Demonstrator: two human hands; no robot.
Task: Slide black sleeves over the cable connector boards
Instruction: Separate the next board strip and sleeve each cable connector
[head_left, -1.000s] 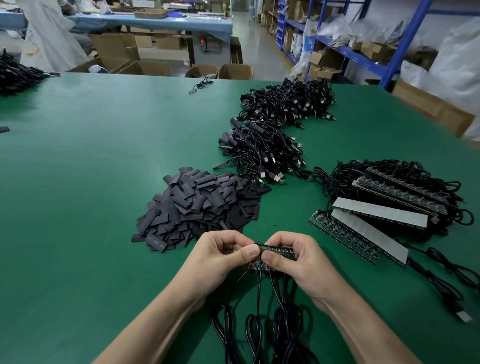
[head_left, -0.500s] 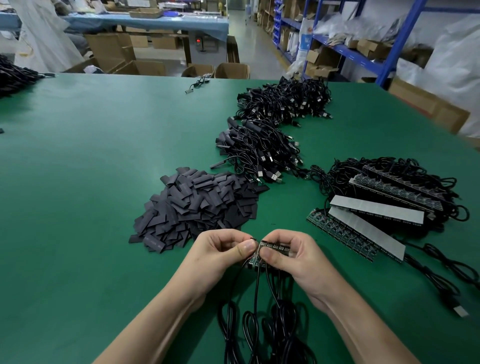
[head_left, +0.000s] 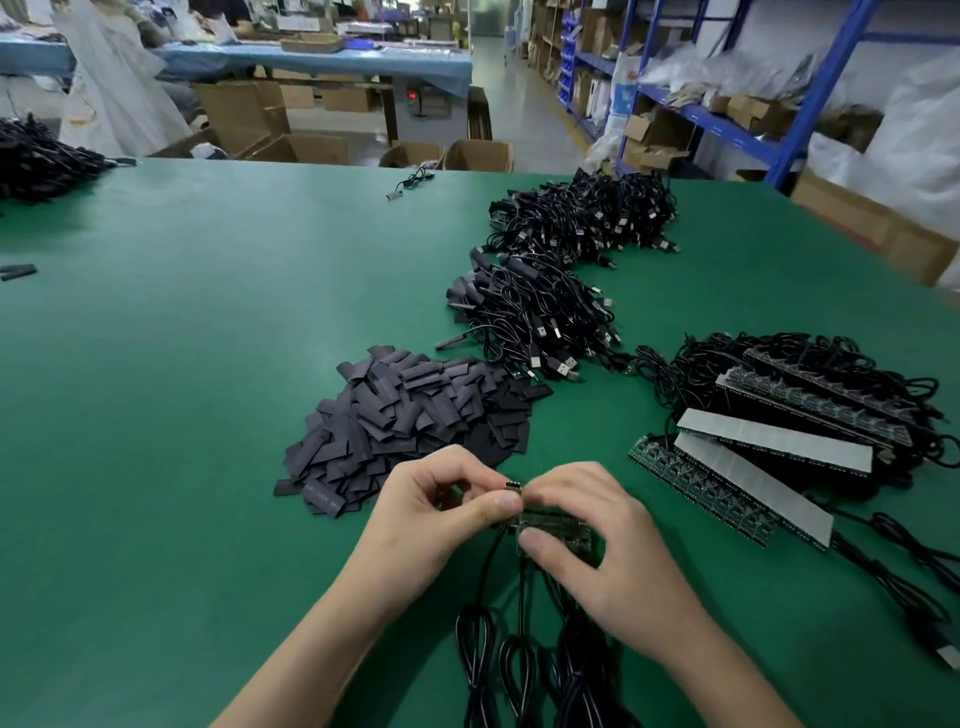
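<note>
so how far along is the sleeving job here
Done: the cable heap behind the sleeve pile shows black sleeves on several ends. In hand: the left hand and right hand pinch a short board strip with cables hanging, no sleeve on it yet. Left: the long board strips at the right are bare, and many loose sleeves remain.
</note>
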